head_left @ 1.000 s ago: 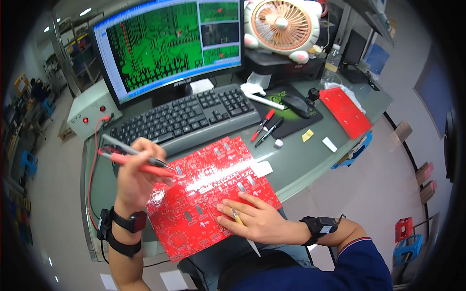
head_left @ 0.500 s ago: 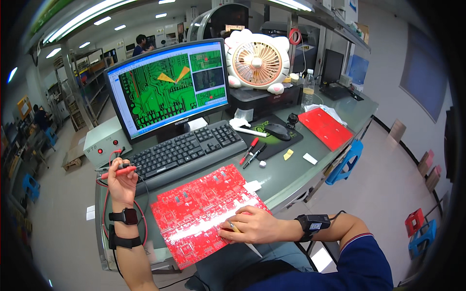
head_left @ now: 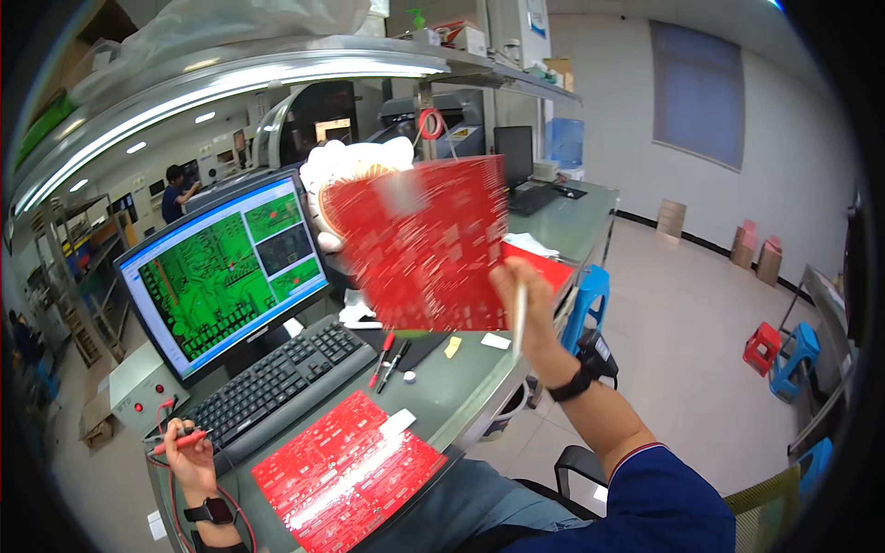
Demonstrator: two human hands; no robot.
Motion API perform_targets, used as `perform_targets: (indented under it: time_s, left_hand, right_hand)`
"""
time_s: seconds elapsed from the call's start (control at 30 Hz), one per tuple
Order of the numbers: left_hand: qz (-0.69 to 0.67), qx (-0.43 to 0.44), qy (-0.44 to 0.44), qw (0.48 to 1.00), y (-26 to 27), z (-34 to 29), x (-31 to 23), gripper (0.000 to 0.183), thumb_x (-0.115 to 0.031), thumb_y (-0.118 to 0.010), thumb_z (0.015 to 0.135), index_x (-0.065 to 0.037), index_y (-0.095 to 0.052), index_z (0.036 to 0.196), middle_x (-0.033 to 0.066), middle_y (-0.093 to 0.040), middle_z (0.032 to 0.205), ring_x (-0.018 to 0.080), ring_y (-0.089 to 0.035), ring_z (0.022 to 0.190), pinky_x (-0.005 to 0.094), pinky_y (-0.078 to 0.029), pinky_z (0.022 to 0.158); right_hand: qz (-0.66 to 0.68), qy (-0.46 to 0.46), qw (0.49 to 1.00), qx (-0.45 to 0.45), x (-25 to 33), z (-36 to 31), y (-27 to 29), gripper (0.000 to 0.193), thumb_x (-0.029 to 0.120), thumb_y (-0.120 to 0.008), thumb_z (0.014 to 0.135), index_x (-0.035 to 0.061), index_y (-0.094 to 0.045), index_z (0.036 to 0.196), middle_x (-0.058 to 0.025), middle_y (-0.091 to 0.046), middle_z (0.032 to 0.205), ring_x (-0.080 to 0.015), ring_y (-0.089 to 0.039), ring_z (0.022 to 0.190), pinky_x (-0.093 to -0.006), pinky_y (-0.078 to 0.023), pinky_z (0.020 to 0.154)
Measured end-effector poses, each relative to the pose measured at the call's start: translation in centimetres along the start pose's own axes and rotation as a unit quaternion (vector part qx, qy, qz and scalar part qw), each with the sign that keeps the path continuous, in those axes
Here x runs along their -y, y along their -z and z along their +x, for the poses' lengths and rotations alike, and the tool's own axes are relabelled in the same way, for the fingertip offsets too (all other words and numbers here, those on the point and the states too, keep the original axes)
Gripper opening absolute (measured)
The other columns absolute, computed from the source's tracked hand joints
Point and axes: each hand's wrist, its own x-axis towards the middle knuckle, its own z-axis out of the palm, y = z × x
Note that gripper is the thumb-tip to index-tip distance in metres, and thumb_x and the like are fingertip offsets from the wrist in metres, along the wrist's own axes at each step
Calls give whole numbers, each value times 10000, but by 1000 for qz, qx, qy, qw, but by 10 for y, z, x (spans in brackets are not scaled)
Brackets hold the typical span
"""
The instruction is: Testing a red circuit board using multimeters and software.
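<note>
The person's right hand [head_left: 530, 293], mid-frame, has its fingers closed on the lower right edge of a raised board [head_left: 429, 249], red and blurred. A pale pen [head_left: 521, 315] stands upright against the same fingers. The left hand [head_left: 192, 461], at lower left, has its fingers curled closed around a red probe [head_left: 177, 443]; something dark lies beside it, too small to make out.

Below and between the hands a second board [head_left: 341, 493] lies flat on the desk [head_left: 461, 373], its right corner at the desk's front edge, a white tag [head_left: 398, 423] on its upper right side. A strip of bare desk runs from that corner up to the pens [head_left: 385, 364], the yellow scrap [head_left: 453, 347] and a white slip [head_left: 496, 341]. Beyond the front edge, the right of the frame opens onto wide floor [head_left: 673, 369], with a blue stool [head_left: 595, 293] close to the desk and a red stool [head_left: 762, 347] well off.

Tighter on the left: the keyboard [head_left: 286, 378] sits just above the second board, the monitor [head_left: 226, 276] behind it, and a grey box [head_left: 146, 392] near the left hand. The raised board partly covers the fan [head_left: 332, 166]. A shelf [head_left: 277, 69] with a lit lamp spans the upper left, and a chair arm [head_left: 576, 461] stands at lower right.
</note>
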Motion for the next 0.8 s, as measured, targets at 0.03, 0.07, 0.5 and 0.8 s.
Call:
perform_targets:
  time_s: [0.03,0.07,0.5,0.8]
  left_hand:
    - [4,-8,6,1000,-8,0,2,152,-267,-503,953,-147,-466,867,-26,-488,776,62,-448,537,210,-432,518]
    - [8,-2,10,1000,-12,2,6,152,-271,-504,954,-148,-467,872,-27,-489,778,60,-445,534,209,-432,514]
    - [62,-16,32,997,4,5,25,152,-295,-489,964,-162,-469,894,-36,-520,805,55,-442,499,203,-402,465]
    - [106,-33,107,988,-59,-18,10,158,-212,-538,931,-117,-503,810,38,-522,824,128,-442,615,241,-386,571]
  right_hand:
    - [-167,70,983,-23,4,14,18,121,80,-598,923,-14,-614,998,14,-584,822,-63,-536,739,-208,-445,675]
    - [-152,71,983,-78,0,30,53,112,65,-607,912,2,-608,1004,15,-588,828,-56,-533,747,-207,-439,678]
    - [13,-134,939,-318,-97,90,156,157,120,-567,929,46,-548,1067,-96,-594,962,-244,-637,870,-422,-602,702]
    - [-113,-250,961,39,-52,85,193,208,224,-514,940,20,-551,933,-178,-676,806,-255,-680,739,-333,-540,573]
